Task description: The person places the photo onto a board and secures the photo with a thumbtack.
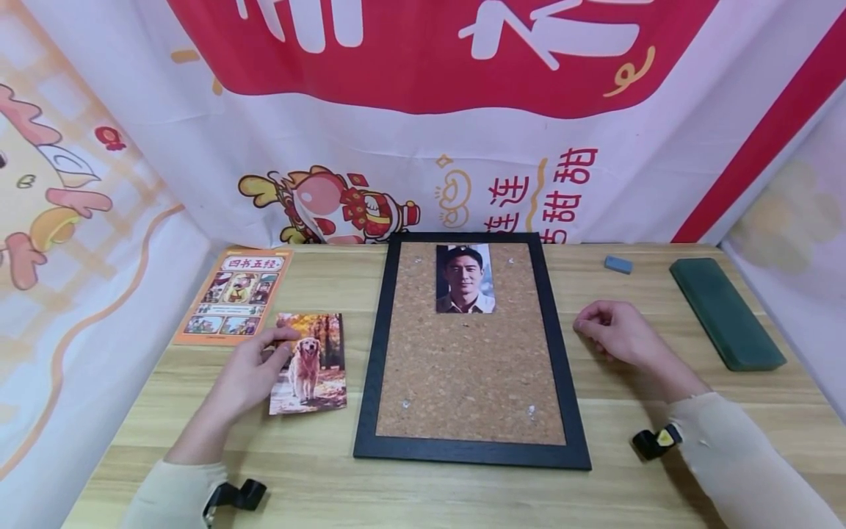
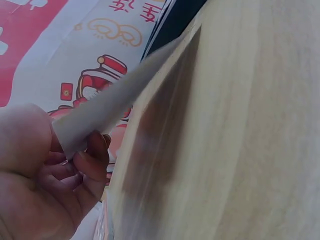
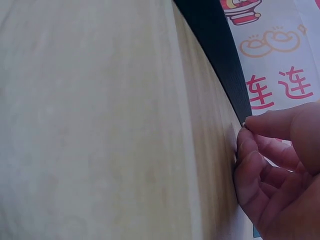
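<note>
My left hand [image 1: 254, 371] pinches the upper left edge of a photo of a golden retriever [image 1: 307, 375], thumb and fingers on either side. In the left wrist view the photo [image 2: 107, 117] is tilted, raised off the table on the hand's side, its shadow below. Right of the cork board [image 1: 476, 375], my right hand [image 1: 617, 334] rests low by the black frame, fingers curled. Its thumb and forefinger tips [image 3: 245, 124] meet; I cannot tell whether something tiny is between them. A portrait photo [image 1: 465, 283] lies at the board's top, with a small clear pin [image 1: 463, 248] at its upper edge.
Several clear pins, one being the lower left pin [image 1: 406, 403], sit on the cork. An orange comic-style book [image 1: 231, 301] lies behind my left hand. At the right are a small blue block [image 1: 618, 264] and a long dark green case [image 1: 727, 312]. A printed curtain [image 1: 370, 154] stands behind.
</note>
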`<state>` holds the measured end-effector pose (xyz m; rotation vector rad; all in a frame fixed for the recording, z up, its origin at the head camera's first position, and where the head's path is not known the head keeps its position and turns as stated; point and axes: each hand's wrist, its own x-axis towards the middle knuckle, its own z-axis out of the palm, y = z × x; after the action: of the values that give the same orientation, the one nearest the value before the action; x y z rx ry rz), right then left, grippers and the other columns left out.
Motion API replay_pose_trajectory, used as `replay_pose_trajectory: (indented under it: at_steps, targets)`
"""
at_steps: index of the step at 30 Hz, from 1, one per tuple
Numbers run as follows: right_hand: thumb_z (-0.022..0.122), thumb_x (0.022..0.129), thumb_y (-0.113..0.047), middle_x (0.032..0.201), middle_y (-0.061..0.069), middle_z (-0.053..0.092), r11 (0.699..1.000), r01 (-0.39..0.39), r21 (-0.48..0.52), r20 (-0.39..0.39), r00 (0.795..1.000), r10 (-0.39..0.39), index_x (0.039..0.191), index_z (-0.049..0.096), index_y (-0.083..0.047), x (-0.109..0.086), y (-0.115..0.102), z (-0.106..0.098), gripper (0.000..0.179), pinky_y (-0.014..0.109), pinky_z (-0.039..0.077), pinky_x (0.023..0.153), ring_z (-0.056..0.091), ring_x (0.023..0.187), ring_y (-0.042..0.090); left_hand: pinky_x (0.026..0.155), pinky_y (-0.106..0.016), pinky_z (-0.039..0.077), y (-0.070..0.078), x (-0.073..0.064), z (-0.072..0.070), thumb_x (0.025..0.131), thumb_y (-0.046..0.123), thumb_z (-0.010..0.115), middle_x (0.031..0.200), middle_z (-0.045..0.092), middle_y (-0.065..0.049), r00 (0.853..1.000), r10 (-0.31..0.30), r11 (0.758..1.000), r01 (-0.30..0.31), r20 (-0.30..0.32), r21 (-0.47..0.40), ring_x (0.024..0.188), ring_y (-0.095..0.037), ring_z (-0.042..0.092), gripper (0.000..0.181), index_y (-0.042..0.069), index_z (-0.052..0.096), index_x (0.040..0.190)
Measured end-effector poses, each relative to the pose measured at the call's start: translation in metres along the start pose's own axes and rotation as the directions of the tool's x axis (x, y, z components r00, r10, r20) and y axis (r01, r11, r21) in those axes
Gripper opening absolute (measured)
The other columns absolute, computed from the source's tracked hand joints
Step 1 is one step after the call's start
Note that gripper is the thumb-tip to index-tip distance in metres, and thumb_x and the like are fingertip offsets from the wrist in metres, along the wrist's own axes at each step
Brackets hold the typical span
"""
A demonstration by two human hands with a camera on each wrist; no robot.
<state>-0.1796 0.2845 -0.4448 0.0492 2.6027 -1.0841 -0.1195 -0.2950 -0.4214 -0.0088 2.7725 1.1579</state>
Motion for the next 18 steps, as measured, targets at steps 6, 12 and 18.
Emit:
replay_pose_trajectory:
  at_steps: [6, 12, 18]
  targets:
    - [0.059, 0.112, -0.02, 0.091, 0.011, 0.069, 1.0, 0.021, 0.021, 0.002, 1.0, -0.021, 0.121, 0.068, 0.0, -0.001, -0.002, -0.002, 0.023, 0.033, 0.059, 0.063, 0.064, 0.077, 0.022, 0.075, -0.024, 0.06, 0.008, 0.0, -0.002, 0.11, 0.016, 0.061, 0.127, 0.069, -0.022, 0.998, 0.044, 0.997, -0.048, -0.054, -0.059, 0.099, -0.02, 0.07, 0.036, 0.002, 0.062, 0.144]
    - [0.06, 0.112, -0.018, 0.101, 0.015, 0.075, 0.997, 0.054, 0.059, 0.012, 0.998, -0.055, 0.121, 0.069, 0.002, -0.003, -0.005, -0.002, 0.024, 0.032, 0.064, 0.069, 0.07, 0.084, 0.021, 0.076, -0.023, 0.061, 0.025, -0.003, -0.001, 0.108, 0.023, 0.067, 0.128, 0.072, -0.018, 0.994, 0.038, 0.997, -0.045, -0.098, -0.07, 0.097, -0.013, 0.071, 0.036, 0.007, 0.069, 0.14]
    - [0.062, 0.111, -0.016, 0.105, 0.016, 0.075, 0.995, 0.067, 0.077, 0.023, 0.997, -0.069, 0.124, 0.07, 0.002, -0.005, -0.012, 0.0, 0.024, 0.031, 0.065, 0.072, 0.071, 0.087, 0.022, 0.088, -0.017, 0.058, 0.038, -0.003, 0.008, 0.111, 0.022, 0.061, 0.142, 0.071, -0.019, 0.993, 0.073, 0.992, -0.081, -0.093, -0.092, 0.116, -0.029, 0.075, 0.033, 0.008, 0.071, 0.139]
